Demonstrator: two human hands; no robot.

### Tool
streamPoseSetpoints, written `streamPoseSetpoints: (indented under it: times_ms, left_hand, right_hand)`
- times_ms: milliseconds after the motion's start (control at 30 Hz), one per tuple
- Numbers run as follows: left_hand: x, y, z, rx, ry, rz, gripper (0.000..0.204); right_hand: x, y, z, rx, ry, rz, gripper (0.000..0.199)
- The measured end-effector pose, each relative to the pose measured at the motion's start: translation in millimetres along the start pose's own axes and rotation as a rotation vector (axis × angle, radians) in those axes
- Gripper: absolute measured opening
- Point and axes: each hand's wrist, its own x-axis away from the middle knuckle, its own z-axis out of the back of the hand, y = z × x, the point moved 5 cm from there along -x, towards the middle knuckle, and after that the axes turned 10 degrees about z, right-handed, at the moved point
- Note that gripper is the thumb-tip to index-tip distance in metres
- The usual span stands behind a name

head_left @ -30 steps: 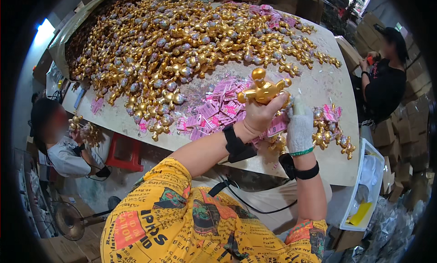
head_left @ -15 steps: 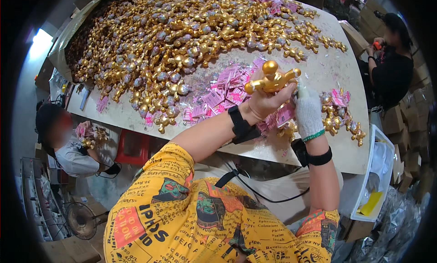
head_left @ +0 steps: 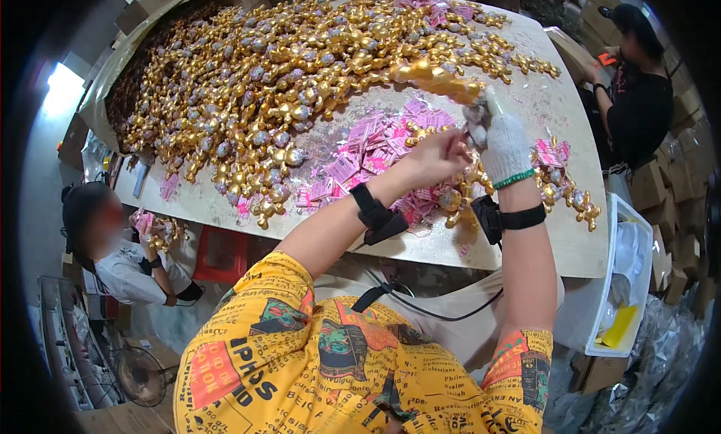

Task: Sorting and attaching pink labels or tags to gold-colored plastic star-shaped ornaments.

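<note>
My right hand (head_left: 502,137), in a whitish knit glove with a green cuff edge, has its fingers closed at one end of a shiny gold figurine (head_left: 438,79). The figurine stretches left from the glove, above the table, and is smeared by motion. Just left of the glove is my bare left hand (head_left: 438,158), its fingers curled together; what they hold, if anything, is hidden. Beneath and beside both hands lie pink printed cards (head_left: 368,145) and several more gold figurines (head_left: 451,200).
A large heap of gold figurines (head_left: 263,73) covers the back and left of the table (head_left: 578,246). A smaller cluster (head_left: 574,190) lies at right, near a white bin (head_left: 638,284). One person (head_left: 124,261) sits at left, another (head_left: 638,103) at right. Cartons stand around.
The gold figurine has swung up and left, from upright in my left hand to sideways at my right glove. My left hand has come off it and sits lower.
</note>
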Motion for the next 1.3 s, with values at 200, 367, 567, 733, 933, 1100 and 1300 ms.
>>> streamPoseSetpoints:
  times_ms: [200,367,567,733,933,1100,1300]
  left_hand:
    - [-18.0,19.0,19.8,0.383,-0.017,0.063,0.025]
    - [-34.7,33.1,42.6,0.625,0.119,0.225,0.026]
    - [-39.7,43.6,46.3,0.723,0.100,0.297,0.025]
    - [-42.8,45.5,52.3,0.779,0.108,0.254,0.024]
    - [-42.7,44.5,56.5,0.823,0.091,0.215,0.024]
    - [-44.0,45.5,60.4,0.855,0.085,0.164,0.024]
    - [-47.6,42.3,59.7,0.880,0.057,0.191,0.023]
  right_hand:
    - [-7.9,3.6,13.5,0.272,-0.062,0.175,0.034]
    - [1.3,0.6,38.8,0.337,-0.093,0.052,0.026]
    - [9.2,16.2,31.8,0.637,-0.358,0.102,0.036]
    - [2.9,34.4,28.7,0.591,-0.236,0.125,0.042]
    - [-0.5,48.7,36.3,0.512,-0.145,0.028,0.026]
    - [-3.9,37.1,52.3,0.382,0.006,0.008,0.025]
    - [-9.8,63.5,37.6,0.596,-0.318,0.196,0.033]
